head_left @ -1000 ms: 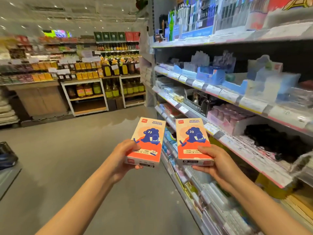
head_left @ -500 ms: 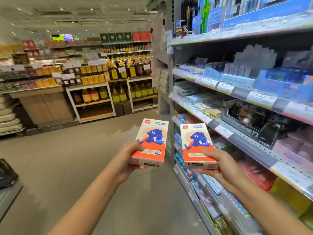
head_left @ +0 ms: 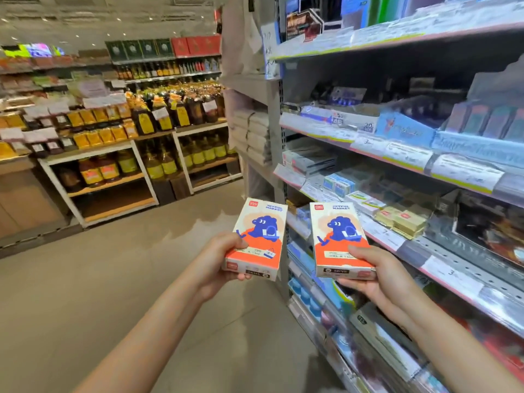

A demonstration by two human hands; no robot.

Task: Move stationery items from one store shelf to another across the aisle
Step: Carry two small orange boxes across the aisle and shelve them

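— What can't you make out on the two boxes?

— The small print on the left box and right box is too fine, and your fingers cover part of each label.

— And the shelves?

— The near right shelf rack is blurred and cut off by the right edge; its price tags can't be read.

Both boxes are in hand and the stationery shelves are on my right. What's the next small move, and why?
Probably turn left, away from the stationery shelf, and carry on across the aisle. The left hand and right hand each already grip an orange box, left and right, and the floor ahead looks open.
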